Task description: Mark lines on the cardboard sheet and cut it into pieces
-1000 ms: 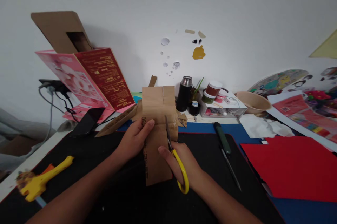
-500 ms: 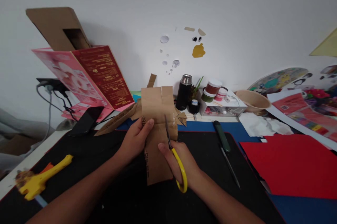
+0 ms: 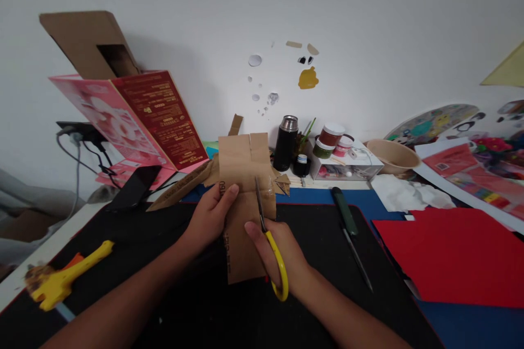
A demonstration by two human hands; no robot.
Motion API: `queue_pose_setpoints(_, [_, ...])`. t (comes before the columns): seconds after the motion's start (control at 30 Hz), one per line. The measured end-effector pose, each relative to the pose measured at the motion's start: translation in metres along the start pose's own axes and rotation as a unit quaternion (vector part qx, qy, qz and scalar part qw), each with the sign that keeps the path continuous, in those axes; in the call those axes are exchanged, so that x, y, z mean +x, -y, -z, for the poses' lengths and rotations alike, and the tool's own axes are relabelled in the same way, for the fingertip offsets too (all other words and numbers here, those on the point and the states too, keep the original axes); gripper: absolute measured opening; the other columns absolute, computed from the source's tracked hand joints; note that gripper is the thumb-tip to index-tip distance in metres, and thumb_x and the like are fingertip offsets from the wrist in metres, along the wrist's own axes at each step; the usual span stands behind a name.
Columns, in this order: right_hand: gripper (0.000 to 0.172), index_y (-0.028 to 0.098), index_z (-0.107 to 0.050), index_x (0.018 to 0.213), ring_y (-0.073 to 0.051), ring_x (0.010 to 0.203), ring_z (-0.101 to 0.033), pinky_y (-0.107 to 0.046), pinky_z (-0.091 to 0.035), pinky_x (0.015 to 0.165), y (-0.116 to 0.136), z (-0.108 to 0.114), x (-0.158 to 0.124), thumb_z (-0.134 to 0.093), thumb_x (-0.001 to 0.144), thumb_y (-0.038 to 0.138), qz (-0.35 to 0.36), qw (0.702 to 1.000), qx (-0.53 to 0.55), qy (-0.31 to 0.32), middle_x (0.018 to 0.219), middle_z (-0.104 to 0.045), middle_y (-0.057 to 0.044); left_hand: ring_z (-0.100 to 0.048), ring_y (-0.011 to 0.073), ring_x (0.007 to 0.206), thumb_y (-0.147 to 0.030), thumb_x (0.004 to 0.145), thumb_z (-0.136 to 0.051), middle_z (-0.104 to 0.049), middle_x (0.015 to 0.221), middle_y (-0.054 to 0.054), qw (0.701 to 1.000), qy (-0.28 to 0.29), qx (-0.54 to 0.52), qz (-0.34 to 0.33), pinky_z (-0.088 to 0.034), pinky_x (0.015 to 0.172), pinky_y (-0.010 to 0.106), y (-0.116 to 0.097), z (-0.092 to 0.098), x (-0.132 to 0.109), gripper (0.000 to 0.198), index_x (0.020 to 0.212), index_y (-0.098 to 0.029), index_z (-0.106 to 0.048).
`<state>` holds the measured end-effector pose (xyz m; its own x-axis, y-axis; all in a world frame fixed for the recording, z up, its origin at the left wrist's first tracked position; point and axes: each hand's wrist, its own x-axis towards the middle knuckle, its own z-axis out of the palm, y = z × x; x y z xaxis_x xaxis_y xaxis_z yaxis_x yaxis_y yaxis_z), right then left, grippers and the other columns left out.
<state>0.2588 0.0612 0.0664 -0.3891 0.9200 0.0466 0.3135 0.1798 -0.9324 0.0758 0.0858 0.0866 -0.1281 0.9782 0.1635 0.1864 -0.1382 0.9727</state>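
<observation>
A folded piece of brown cardboard (image 3: 239, 160) with dark print along its left side is held up over the black mat (image 3: 196, 311). My left hand (image 3: 210, 215) grips its left edge, thumb on the face and fingers behind. Yellow-handled scissors (image 3: 279, 267) are in my right hand (image 3: 286, 253), their blades pointing away from me. One blade lies across the front of the cardboard; the other is hidden. A narrow slit runs down from the cardboard's top edge, and clear tape shines on its right side.
Right of the hands lies a green-handled knife (image 3: 346, 212), near red card (image 3: 454, 259). A black flask (image 3: 285, 144) and paint jars (image 3: 331, 136) stand at the back. On the left are a phone (image 3: 135, 188), a yellow toy figure (image 3: 67, 281) and a pink box (image 3: 159, 119).
The hands, cardboard and scissors are almost where they were. The scissors' handle has shifted slightly left, and the cardboard's lower edge sits slightly higher.
</observation>
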Motion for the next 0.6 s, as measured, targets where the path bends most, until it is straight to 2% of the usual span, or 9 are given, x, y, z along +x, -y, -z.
queue_pose_setpoints(0.27, [0.060, 0.019, -0.071, 0.085, -0.026, 0.081, -0.071, -0.032, -0.053, 0.069, 0.0011, -0.0010, -0.0005, -0.047, 0.103, 0.071, 0.003, 1.000, 0.000, -0.007, 0.083, -0.076, -0.009, -0.071, 0.0309, 0.099, -0.067, 0.090, -0.066, -0.079, 0.103, 0.010, 1.000, 0.006, -0.004, 0.006, -0.056, 0.088, 0.042, -0.0005, 0.0003, -0.0004, 0.049, 0.097, -0.019, -0.071])
queue_pose_setpoints(0.6, [0.054, 0.020, -0.064, 0.074, -0.020, 0.070, -0.064, -0.028, -0.047, 0.064, 0.0021, -0.0027, -0.0011, -0.049, 0.104, 0.062, 0.010, 1.000, -0.016, -0.013, 0.072, -0.068, -0.004, -0.070, 0.0302, 0.099, -0.071, 0.090, -0.066, -0.079, 0.104, 0.010, 1.000, 0.006, -0.013, 0.005, -0.055, 0.088, 0.040, 0.0070, 0.0014, 0.0010, 0.056, 0.104, -0.017, -0.071])
